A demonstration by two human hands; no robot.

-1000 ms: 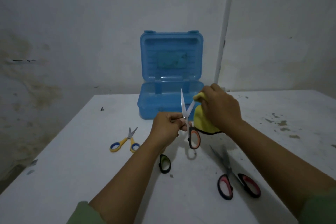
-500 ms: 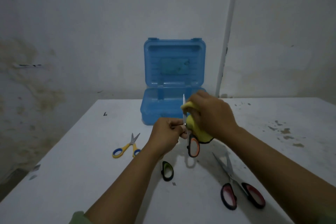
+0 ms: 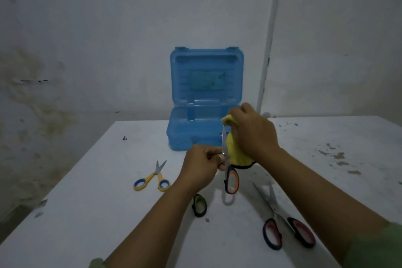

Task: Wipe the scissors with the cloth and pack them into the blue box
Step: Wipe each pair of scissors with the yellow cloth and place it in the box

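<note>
1. White table (image 3: 87, 213) carries an open blue plastic box (image 3: 191, 130) at 12 o'clock.
2. Left hand (image 3: 201, 167) pinches the orange-handled steel scissors (image 3: 231, 180) upright at centre.
3. Right hand (image 3: 253, 132) grips a yellow cloth (image 3: 233, 152) against the blade.

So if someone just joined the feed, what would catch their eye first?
The open blue box at the table's far edge, lid upright. Just in front, the left hand holds orange-handled scissors blades up while the right hand presses a yellow cloth on them. More scissors lie around: yellow left, red right.
</note>
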